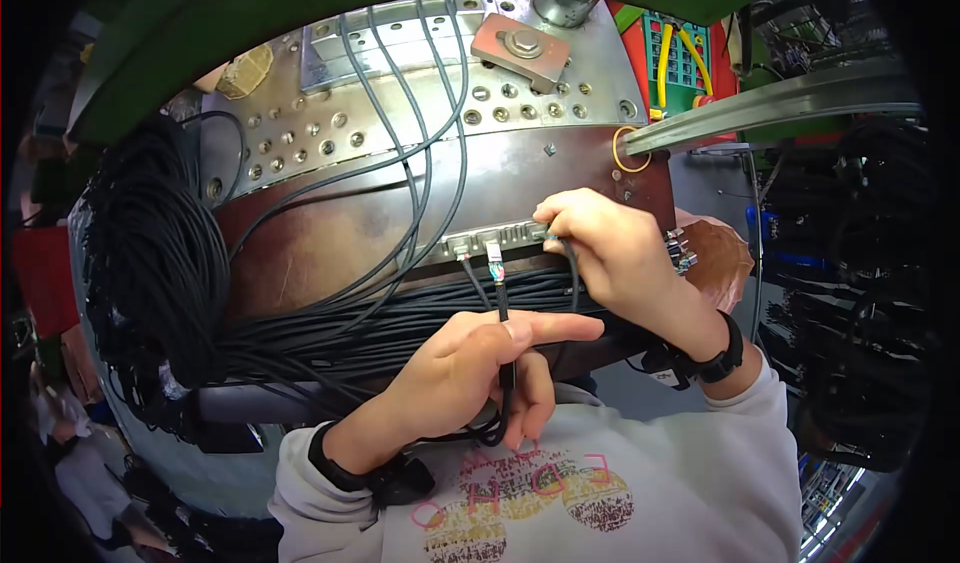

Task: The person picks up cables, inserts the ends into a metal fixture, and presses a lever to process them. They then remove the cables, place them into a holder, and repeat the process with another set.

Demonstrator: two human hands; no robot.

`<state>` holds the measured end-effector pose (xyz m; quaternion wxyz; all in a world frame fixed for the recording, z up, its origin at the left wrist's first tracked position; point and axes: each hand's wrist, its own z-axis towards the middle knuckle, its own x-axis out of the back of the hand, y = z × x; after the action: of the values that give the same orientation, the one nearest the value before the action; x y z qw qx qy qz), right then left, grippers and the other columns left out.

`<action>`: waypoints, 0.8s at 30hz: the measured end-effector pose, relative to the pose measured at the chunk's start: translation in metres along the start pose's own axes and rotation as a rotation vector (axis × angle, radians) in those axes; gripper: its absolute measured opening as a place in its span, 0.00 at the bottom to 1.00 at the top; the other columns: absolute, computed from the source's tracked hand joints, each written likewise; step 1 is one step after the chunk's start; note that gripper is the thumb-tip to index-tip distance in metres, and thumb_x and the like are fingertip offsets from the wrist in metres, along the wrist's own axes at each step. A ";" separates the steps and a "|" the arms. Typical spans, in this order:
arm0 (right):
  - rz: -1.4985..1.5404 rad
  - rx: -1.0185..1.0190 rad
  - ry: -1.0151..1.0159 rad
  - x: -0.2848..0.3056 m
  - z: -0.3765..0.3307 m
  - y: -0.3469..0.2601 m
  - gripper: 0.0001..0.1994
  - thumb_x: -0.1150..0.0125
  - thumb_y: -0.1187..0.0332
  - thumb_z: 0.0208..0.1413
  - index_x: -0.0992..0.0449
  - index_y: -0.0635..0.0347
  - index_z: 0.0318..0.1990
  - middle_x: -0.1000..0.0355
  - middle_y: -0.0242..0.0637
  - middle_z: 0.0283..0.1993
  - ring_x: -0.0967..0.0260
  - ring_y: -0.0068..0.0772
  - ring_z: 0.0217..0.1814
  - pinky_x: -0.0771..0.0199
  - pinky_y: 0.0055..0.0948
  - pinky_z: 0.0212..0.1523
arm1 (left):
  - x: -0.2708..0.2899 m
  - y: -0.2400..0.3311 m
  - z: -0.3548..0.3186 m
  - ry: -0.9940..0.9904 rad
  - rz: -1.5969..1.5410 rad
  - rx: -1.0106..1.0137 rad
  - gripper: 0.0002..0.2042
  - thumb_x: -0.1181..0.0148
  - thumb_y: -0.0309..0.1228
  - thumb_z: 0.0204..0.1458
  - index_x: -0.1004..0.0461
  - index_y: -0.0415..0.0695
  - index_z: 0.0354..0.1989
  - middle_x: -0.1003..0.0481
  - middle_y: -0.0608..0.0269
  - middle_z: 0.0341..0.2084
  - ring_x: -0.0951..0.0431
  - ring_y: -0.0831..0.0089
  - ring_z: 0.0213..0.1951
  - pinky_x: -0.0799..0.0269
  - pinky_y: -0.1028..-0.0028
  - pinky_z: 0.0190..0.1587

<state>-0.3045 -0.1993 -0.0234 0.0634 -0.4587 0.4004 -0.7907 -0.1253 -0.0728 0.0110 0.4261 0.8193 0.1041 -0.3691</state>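
Observation:
A narrow metal strip with slots [515, 234] lies along the near part of the brown plate. In its middle sits a pale connector [493, 250] with short coloured wires leading into a black cable [502, 301]. My left hand [475, 368] is closed on that cable, thumb pressing it and index finger stretched to the right. At the strip's right end my right hand [610, 248] pinches the end of another dark cable [573, 268]; its tip is hidden by the fingers. Farther left on the strip, a second connector [459, 249] sits with its own cable.
A thick bundle of black cables [165, 253] hangs at the left and runs along the near edge. Loose cables [410, 133] cross a perforated metal plate [300, 148] with a bolted copper-coloured block [520, 48]. A metal rail [780, 111] and a red-and-green box [685, 63] stand right.

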 end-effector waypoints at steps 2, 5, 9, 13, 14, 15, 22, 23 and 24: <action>-0.070 0.025 -0.018 -0.001 0.000 -0.002 0.11 0.42 0.82 0.43 0.30 0.62 0.37 0.29 0.39 0.37 0.27 0.44 0.36 0.26 0.35 0.35 | 0.000 0.000 0.000 -0.005 -0.017 0.015 0.29 0.67 0.41 0.64 0.37 0.24 0.60 0.25 0.49 0.16 0.27 0.69 0.15 0.31 0.75 0.20; -0.211 0.040 -0.033 -0.005 0.002 -0.005 0.11 0.42 0.79 0.42 0.31 0.60 0.36 0.29 0.37 0.39 0.28 0.42 0.39 0.26 0.35 0.36 | 0.001 0.003 0.001 -0.010 -0.029 0.006 0.29 0.67 0.40 0.64 0.37 0.24 0.60 0.25 0.49 0.15 0.28 0.70 0.14 0.30 0.75 0.20; -0.284 0.103 0.044 0.002 0.002 -0.012 0.12 0.42 0.77 0.42 0.28 0.58 0.38 0.29 0.36 0.39 0.28 0.41 0.38 0.26 0.35 0.36 | -0.002 0.014 0.010 -0.007 -0.029 0.119 0.28 0.67 0.39 0.64 0.34 0.25 0.58 0.26 0.50 0.15 0.29 0.71 0.14 0.31 0.76 0.20; -0.244 0.243 0.131 0.011 -0.005 -0.018 0.13 0.39 0.76 0.42 0.26 0.60 0.39 0.26 0.36 0.39 0.27 0.40 0.36 0.27 0.34 0.37 | -0.013 0.030 0.019 -0.146 0.028 0.259 0.23 0.64 0.37 0.64 0.30 0.33 0.56 0.25 0.56 0.17 0.27 0.74 0.15 0.30 0.77 0.21; -0.240 0.327 0.074 0.013 -0.007 -0.016 0.13 0.38 0.76 0.42 0.26 0.60 0.39 0.25 0.36 0.38 0.27 0.39 0.36 0.27 0.34 0.37 | -0.016 0.034 0.018 -0.217 0.099 0.212 0.22 0.63 0.36 0.64 0.29 0.35 0.56 0.25 0.58 0.18 0.26 0.74 0.15 0.30 0.78 0.21; -0.270 0.239 0.110 0.012 -0.009 -0.013 0.12 0.36 0.77 0.42 0.25 0.59 0.38 0.24 0.35 0.38 0.26 0.38 0.37 0.28 0.35 0.38 | -0.019 0.035 0.013 -0.226 0.113 0.311 0.20 0.60 0.36 0.64 0.28 0.35 0.54 0.24 0.59 0.18 0.25 0.76 0.17 0.29 0.77 0.23; -0.040 -0.037 0.069 0.006 -0.013 0.006 0.09 0.36 0.79 0.44 0.28 0.61 0.33 0.25 0.37 0.38 0.26 0.42 0.41 0.27 0.36 0.42 | -0.001 0.033 -0.044 0.291 0.604 -0.036 0.17 0.44 0.35 0.60 0.24 0.34 0.49 0.19 0.59 0.24 0.19 0.78 0.30 0.25 0.76 0.33; -0.039 -0.050 0.040 0.008 -0.012 0.005 0.08 0.36 0.79 0.44 0.28 0.62 0.33 0.25 0.37 0.38 0.27 0.43 0.41 0.27 0.36 0.41 | 0.008 0.038 -0.046 0.417 0.640 -0.144 0.17 0.45 0.34 0.60 0.24 0.33 0.50 0.19 0.59 0.27 0.19 0.77 0.34 0.25 0.76 0.37; -0.031 -0.069 0.028 0.010 -0.010 0.004 0.08 0.36 0.79 0.44 0.28 0.62 0.32 0.26 0.37 0.38 0.27 0.43 0.41 0.27 0.35 0.41 | 0.018 0.046 -0.045 0.497 0.759 -0.287 0.17 0.45 0.34 0.60 0.25 0.33 0.50 0.18 0.59 0.30 0.19 0.75 0.38 0.25 0.76 0.41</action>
<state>-0.3192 -0.2006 -0.0224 0.0298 -0.4554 0.4211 -0.7838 -0.0669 -0.0687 0.0434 0.6019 0.7959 -0.0538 0.0379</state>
